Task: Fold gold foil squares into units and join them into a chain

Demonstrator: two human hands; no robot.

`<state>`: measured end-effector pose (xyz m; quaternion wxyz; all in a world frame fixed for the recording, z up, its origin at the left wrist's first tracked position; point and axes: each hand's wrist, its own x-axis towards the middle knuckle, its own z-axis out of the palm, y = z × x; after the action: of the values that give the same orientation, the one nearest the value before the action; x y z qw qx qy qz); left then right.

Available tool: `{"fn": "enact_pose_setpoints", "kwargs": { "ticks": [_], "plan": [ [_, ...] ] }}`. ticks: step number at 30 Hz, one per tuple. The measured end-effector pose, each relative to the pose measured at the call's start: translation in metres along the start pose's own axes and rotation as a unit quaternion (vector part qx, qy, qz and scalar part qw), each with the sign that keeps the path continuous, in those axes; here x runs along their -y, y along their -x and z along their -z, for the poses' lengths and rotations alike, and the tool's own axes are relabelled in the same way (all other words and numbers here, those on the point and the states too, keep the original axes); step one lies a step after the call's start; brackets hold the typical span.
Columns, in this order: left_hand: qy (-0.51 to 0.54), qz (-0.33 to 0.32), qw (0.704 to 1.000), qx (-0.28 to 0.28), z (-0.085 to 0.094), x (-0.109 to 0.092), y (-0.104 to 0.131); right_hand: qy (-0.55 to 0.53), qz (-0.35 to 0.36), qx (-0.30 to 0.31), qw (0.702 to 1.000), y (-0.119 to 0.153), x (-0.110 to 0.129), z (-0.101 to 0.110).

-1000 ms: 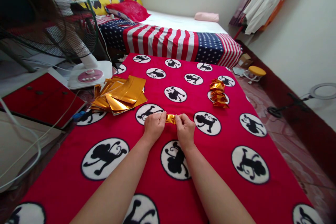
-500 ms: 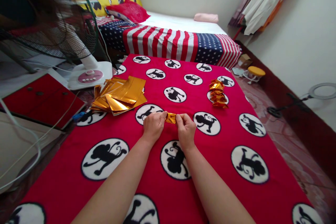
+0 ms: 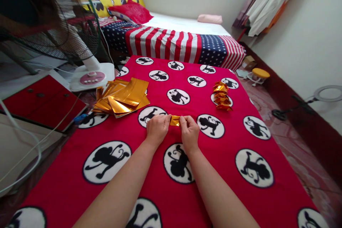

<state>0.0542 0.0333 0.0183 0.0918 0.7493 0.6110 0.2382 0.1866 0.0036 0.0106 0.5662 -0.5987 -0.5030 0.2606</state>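
A small folded piece of gold foil paper spans the gap between my two hands. My left hand pinches its left end, fingers curled in. At the other end, my right hand grips it between thumb and fingers. Both hands are just above the red cloth with monkey prints. Beyond my left hand lies a loose, fanned stack of gold foil sheets. To the right and farther off, several folded gold foil pieces sit nested in a row.
A standing fan is at the left, beside a red-topped cabinet with white cables. Behind the cloth is a bed with a striped, starred cover. A yellow stool and a ring-light stand are on the right.
Both hands have shifted very slightly to the right, and the foil's visible face catches the light differently. Both hands keep their hold; the stack and the row are unchanged.
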Motion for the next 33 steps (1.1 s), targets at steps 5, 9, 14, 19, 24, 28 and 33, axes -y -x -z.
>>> {"fn": "enact_pose_setpoints", "kwargs": {
  "ticks": [5,9,14,19,24,28,33],
  "plan": [
    [-0.010,0.029,0.999,-0.010,0.0015,-0.0001,-0.0003,0.004,-0.013,0.013,1.000,-0.0007,-0.0043,-0.0010],
    [-0.011,0.029,1.000,-0.003,0.0010,-0.0001,-0.0014,-0.011,-0.019,0.023,0.999,0.0009,-0.0052,-0.0009],
    [0.010,0.026,1.000,-0.010,-0.0002,0.0006,-0.0008,-0.005,-0.017,0.006,1.000,0.0016,-0.0022,-0.0007],
    [0.053,0.032,0.998,-0.011,-0.0007,0.0028,-0.0009,-0.031,-0.031,0.010,0.999,0.0009,-0.0014,-0.0037],
    [0.101,0.039,0.994,0.003,-0.0009,0.0060,-0.0027,-0.035,-0.029,0.014,0.999,0.0015,-0.0006,-0.0041],
    [0.125,0.052,0.991,0.000,-0.0002,0.0059,-0.0023,-0.023,-0.028,0.004,0.999,0.0007,-0.0013,-0.0021],
    [0.127,0.046,0.991,-0.006,0.0020,0.0050,-0.0007,-0.016,-0.016,-0.029,0.999,-0.0015,-0.0037,-0.0021]
  ]
}}
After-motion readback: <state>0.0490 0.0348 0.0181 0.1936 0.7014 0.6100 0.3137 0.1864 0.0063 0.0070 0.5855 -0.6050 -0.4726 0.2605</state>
